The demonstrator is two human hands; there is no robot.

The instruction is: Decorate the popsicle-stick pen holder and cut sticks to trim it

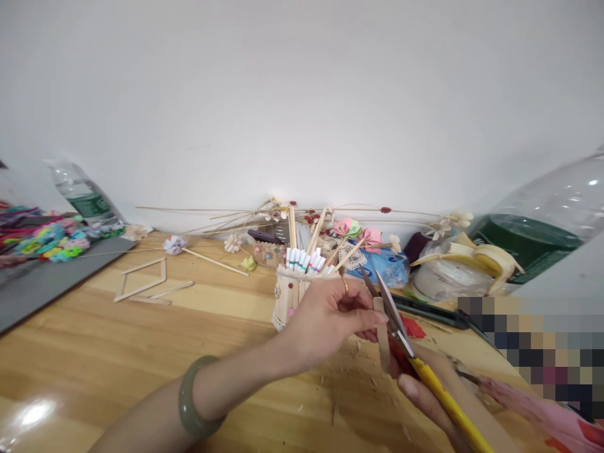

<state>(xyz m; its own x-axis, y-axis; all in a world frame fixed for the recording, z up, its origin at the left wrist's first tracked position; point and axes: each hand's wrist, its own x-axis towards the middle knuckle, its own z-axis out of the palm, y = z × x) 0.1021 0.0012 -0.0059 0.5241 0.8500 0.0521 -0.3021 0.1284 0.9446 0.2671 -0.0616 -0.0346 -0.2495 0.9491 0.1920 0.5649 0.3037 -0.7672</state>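
Observation:
My left hand (325, 318), with a ring on one finger, pinches a flat wooden craft stick (382, 343) between thumb and fingers. The stick stands nearly upright beside the scissors. In my right hand (425, 399) is a pair of scissors (436, 384) with yellow handles, blades slightly apart and pointing up and away. The blades lie close to the stick, but whether they touch it I cannot tell. Behind my left hand stands a craft-stick holder (283, 296) with white-capped markers (302, 260) and thin wooden sticks.
Craft sticks (141, 290) form a four-sided outline at left, with more sticks beside it. A paper flower (175, 244) lies behind them. Along the wall are a blue packet (377, 267), a banana peel (491, 261) and a large bottle (533, 239). Wood scraps (372, 380) litter the table.

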